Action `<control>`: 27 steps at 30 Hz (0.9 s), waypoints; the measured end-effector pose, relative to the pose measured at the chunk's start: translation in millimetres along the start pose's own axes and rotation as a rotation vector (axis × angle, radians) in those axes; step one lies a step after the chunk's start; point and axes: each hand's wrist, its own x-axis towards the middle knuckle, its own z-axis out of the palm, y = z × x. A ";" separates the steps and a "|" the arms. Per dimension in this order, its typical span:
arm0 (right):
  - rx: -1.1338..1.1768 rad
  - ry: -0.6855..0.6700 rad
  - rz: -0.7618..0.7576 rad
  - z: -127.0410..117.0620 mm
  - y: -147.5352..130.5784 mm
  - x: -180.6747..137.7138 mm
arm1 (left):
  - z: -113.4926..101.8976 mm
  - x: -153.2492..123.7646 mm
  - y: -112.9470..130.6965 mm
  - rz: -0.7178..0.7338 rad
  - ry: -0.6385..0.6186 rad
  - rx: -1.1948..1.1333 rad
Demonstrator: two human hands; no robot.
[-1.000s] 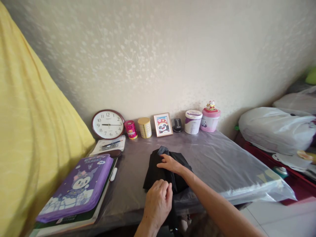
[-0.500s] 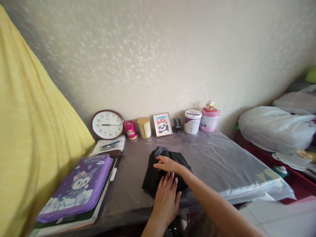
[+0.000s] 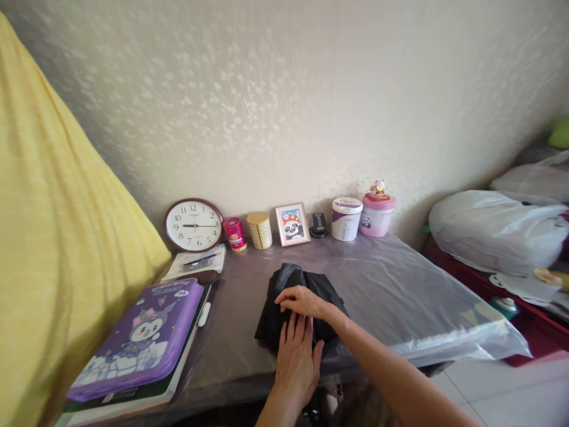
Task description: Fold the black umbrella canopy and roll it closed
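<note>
A black, slightly shiny folded fabric item (image 3: 326, 287) lies on the covered table, its layers spreading out in angular flaps. My left hand (image 3: 297, 356) rests flat on its near part, fingers stretched forward. Just beyond those fingertips, my right hand (image 3: 302, 300) reaches in from the right and touches the middle of the fabric with loosely bent fingers. No separate object shows between the right fingers. Both hands and the right forearm hide part of the fabric.
A purple cartoon case (image 3: 142, 338) lies on books at left, beside a yellow curtain (image 3: 53, 237). Along the wall stand a clock (image 3: 194, 224), tins, a picture frame (image 3: 292, 225) and tubs. White plastic bags (image 3: 493, 231) are heaped at right.
My right hand has shifted slightly over the fabric and its index finger is more bent. A top flap of the fabric lies a little differently. My left hand stays almost in place.
</note>
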 end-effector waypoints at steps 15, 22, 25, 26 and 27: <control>-0.359 0.292 -0.094 -6.9 46.4 30.1 | 13.4 -2.9 -2.2 -0.012 0.058 0.005; -0.410 0.379 -0.078 -7.8 31.5 27.2 | 21.4 -4.7 -5.9 0.004 0.100 0.039; -0.413 0.231 -0.202 -3.0 23.6 19.8 | 20.4 -4.9 -6.2 0.005 0.088 0.046; -0.416 0.198 -0.222 -1.2 23.1 18.9 | 20.1 -4.9 -6.2 0.004 0.085 0.048; -0.419 0.189 -0.225 0.3 23.7 19.1 | 20.0 -5.0 -6.2 0.003 0.084 0.051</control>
